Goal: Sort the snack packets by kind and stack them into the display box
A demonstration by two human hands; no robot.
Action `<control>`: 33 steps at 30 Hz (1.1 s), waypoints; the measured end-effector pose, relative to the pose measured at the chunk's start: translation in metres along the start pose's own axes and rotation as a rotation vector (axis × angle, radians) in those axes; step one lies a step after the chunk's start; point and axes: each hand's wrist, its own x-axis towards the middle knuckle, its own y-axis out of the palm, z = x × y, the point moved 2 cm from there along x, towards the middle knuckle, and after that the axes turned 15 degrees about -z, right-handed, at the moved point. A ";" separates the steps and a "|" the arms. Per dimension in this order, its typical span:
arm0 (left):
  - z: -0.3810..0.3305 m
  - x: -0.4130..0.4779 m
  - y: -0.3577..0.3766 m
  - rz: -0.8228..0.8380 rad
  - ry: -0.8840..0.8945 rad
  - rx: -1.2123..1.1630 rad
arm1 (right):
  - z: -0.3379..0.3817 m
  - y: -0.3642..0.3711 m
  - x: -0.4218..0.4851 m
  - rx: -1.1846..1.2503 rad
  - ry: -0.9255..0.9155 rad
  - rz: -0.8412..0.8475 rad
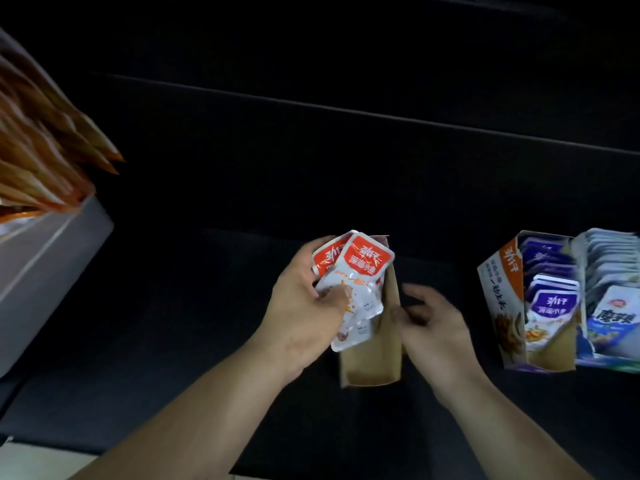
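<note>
while the left hand (pixel 304 299) holds two red packets (pixel 349 282), fanned out a little and pinched between thumb and fingers, the right hand (pixel 429 323) grips the right wall of the brown display box (pixel 370 358) to keep it steady. the red packets hang just over the open part of this box, by its left side. i cannot tell if they touch it. the box looks bare inside, as far as it shows, so i think this is the start of filling it with the red kind.

next, i think, the two packets need to be squared up, one on top of the other. then they can slide down into the box the same way round. the box is narrow, so they must go in straight or a corner may catch on the cardboard rim. the right thumb sits near that rim and may be in the way.

near on the right stands a purple box (pixel 498 299) full of purple packets (pixel 554 303), and a box of blue packets (pixel 613 313) is just beside it. far to the left a grey box (pixel 52 258) holds orange packets (pixel 41 150). the dark worktop (pixel 173 341) between them gives room to move.
</note>
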 end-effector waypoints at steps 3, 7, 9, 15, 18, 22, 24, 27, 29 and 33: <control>0.000 0.006 -0.002 0.015 0.030 0.006 | -0.004 0.002 -0.011 0.010 -0.005 0.079; 0.008 0.006 0.004 0.117 0.081 0.078 | 0.005 -0.001 -0.011 0.048 -0.099 0.111; 0.014 0.005 0.008 0.148 0.104 0.101 | 0.009 0.003 -0.010 0.024 -0.189 0.138; 0.028 -0.008 0.020 0.139 0.369 0.434 | 0.015 0.017 -0.011 0.038 -0.312 0.103; 0.034 -0.010 0.016 0.054 0.565 0.551 | 0.019 0.019 -0.010 0.050 -0.349 0.065; 0.039 0.002 0.007 -0.094 0.542 0.454 | 0.020 0.026 -0.010 0.038 -0.401 0.074; 0.037 0.003 0.005 -0.069 0.535 0.441 | 0.019 0.026 -0.009 0.061 -0.393 0.066; 0.033 0.000 0.004 -0.020 0.639 0.502 | 0.021 0.024 -0.008 0.067 -0.430 0.058; 0.027 -0.003 0.004 -0.012 0.754 0.614 | 0.022 0.023 -0.008 0.082 -0.465 0.058; 0.027 0.002 -0.010 -0.065 0.822 0.735 | 0.022 0.017 0.000 -0.038 -0.501 0.127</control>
